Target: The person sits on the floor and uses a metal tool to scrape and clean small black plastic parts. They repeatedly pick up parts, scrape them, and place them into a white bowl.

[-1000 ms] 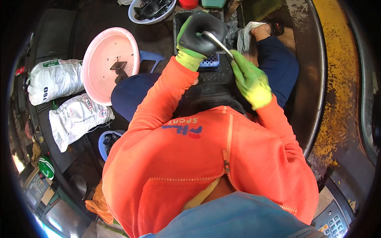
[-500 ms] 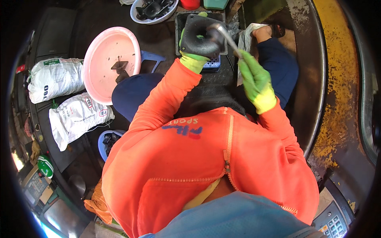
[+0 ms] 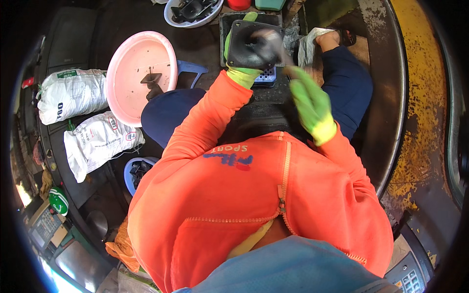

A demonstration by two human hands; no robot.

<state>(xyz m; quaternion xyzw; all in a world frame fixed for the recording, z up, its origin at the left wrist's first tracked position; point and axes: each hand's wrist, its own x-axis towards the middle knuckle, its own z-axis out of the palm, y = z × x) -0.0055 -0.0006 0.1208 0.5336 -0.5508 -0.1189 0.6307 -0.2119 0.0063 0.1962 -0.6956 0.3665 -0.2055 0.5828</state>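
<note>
A black, square-flanged horn-shaped part (image 3: 244,52) with holes near its corners is tilted up before me. My left hand (image 3: 243,74), in a green-yellow glove, is closed around its left side and lower edge. The fingers behind the part are mostly hidden. In a matching glove, my right hand (image 3: 309,101) is closed on a thin metal tool (image 3: 285,54). Motion smears the tool, and its far end lies over the part's hollow middle; whether they touch I cannot tell.
A pink basin (image 3: 117,73) holding a dark flanged part stands at my left. White sacks (image 3: 73,95) lie beyond it. Bowls of black parts sit at the back (image 3: 193,23) and lower left (image 3: 129,177). Behind the held part is a dark tray (image 3: 224,22), with a blue perforated basket (image 3: 268,75) nearer.
The tool and my right hand have shifted slightly, and the tool is more blurred now. My left hand keeps its hold on the black part. The whole view has moved a little.
</note>
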